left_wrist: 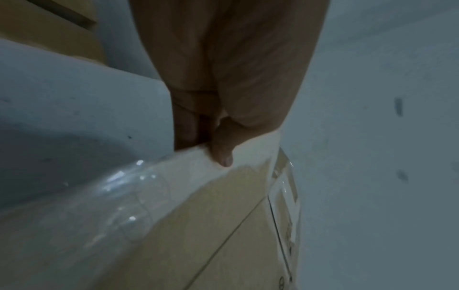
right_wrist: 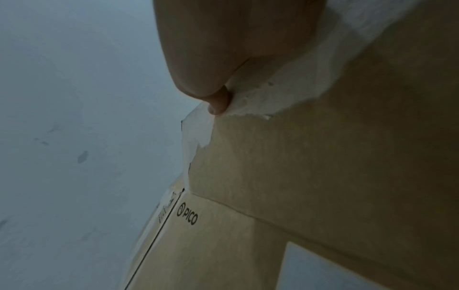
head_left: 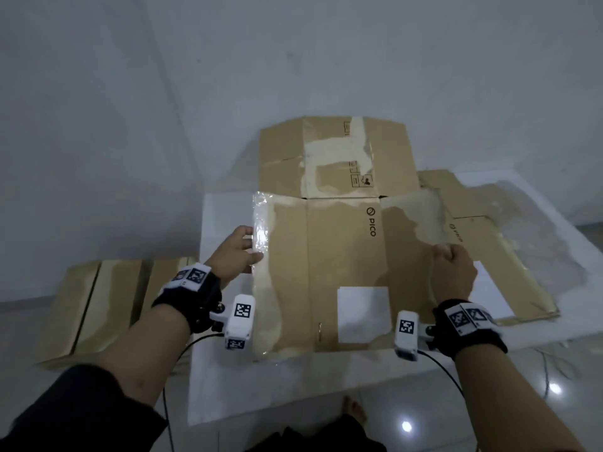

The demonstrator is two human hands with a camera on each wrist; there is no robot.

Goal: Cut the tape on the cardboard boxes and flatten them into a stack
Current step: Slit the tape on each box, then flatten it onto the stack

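Note:
A flattened brown cardboard box [head_left: 346, 265] printed PICO lies spread across the white table [head_left: 228, 380], its far flaps reaching toward the wall. My left hand [head_left: 243, 252] grips its left edge, thumb on top [left_wrist: 223, 157], where clear tape [head_left: 261, 230] covers the cardboard [left_wrist: 223, 225]. My right hand [head_left: 452, 269] is curled around the box's right edge, thumb [right_wrist: 218, 104] pressed on torn white tape residue over the cardboard [right_wrist: 310, 166]. A second flattened PICO box [head_left: 489, 256] lies underneath, sticking out to the right.
More cardboard boxes [head_left: 91, 308] lie on the floor left of the table. The white wall [head_left: 293, 60] rises just behind the table. Cables [head_left: 551, 370] and a bare foot [head_left: 354, 412] are on the glossy floor in front.

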